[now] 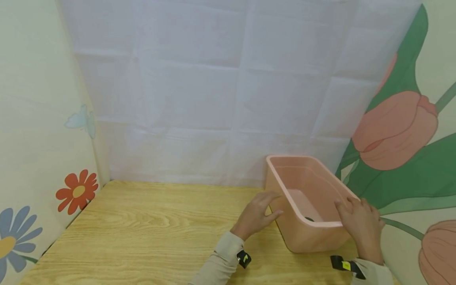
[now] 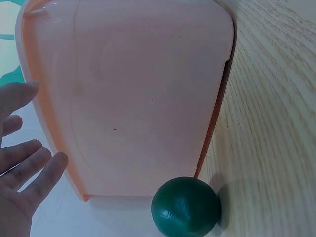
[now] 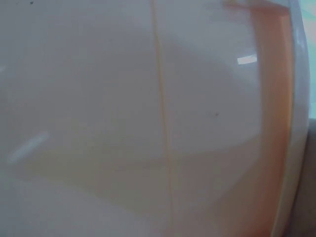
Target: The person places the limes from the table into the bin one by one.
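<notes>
A pink plastic bin (image 1: 295,237) stands upright on the wooden table, its long side running away from me. Just outside its left wall is my left hand (image 1: 255,211); the fingers are spread and reach toward the rim. In the left wrist view this hand (image 2: 27,170) has its fingers separated and holds nothing. My right hand (image 1: 361,225) grips the bin's near right corner, thumb over the inside and fingers bent over the rim. The bin's wall (image 3: 212,123) fills the right wrist view. A green ball (image 2: 185,207) lies beside the bin in the left wrist view.
Inside the bin, a small dark green thing (image 1: 309,219) peeks over the near rim, mostly hidden. The wooden table (image 1: 149,233) extends to the left. A white cloth (image 1: 185,99) hangs behind, with flower-printed sheets (image 1: 424,178) at the sides.
</notes>
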A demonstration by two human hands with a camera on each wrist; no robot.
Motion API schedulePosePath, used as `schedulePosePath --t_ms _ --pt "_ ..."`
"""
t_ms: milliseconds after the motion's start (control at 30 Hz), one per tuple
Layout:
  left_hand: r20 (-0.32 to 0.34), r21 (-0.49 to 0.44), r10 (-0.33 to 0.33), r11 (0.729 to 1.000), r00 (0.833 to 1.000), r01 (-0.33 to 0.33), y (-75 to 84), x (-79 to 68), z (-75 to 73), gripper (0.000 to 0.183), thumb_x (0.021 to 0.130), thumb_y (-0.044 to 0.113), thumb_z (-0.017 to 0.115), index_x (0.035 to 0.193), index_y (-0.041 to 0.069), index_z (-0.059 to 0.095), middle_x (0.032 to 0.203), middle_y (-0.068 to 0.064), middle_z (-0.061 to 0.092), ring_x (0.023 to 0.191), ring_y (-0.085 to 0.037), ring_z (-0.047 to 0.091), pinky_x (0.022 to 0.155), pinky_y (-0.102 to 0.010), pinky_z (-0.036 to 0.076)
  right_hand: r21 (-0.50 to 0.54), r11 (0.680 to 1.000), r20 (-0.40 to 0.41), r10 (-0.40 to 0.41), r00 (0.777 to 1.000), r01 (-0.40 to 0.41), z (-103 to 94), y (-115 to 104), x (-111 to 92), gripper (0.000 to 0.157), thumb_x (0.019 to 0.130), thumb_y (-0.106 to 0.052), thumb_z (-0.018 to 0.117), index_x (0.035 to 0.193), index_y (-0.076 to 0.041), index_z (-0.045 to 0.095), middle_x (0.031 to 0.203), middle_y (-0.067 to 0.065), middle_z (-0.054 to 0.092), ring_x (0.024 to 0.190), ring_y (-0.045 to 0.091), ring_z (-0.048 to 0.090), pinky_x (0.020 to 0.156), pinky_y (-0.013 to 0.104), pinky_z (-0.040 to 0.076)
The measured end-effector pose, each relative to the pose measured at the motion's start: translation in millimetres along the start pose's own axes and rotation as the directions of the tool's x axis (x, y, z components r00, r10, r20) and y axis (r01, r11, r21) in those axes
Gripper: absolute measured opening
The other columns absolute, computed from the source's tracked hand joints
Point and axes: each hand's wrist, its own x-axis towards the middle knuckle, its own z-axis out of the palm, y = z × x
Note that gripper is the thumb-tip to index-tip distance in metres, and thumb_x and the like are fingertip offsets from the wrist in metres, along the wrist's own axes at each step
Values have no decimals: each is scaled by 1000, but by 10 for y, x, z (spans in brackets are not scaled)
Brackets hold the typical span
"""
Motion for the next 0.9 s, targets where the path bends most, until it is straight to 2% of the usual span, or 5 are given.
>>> schedulePosePath --t_ms 433,900 --pt "26 26 -61 998 998 61 -19 -15 -16 48 96 30 68 137 8 57 138 -12 59 130 -23 53 110 -31 40 -1 1000 -18 -12 1000 12 10 -3 19 78 104 -58 29 139 11 41 141 45 25 124 70 21 87 82 24" --pt "25 52 -64 997 998 62 -20 -17 -32 49 95 27 71 137 7 56 136 -11 60 127 -24 55 107 -32 44 -1 1000 -7 0 1000 0 16 17 29 80 103 -60 28 140 10 41 141 44 25 124 70 22 87 81 24"
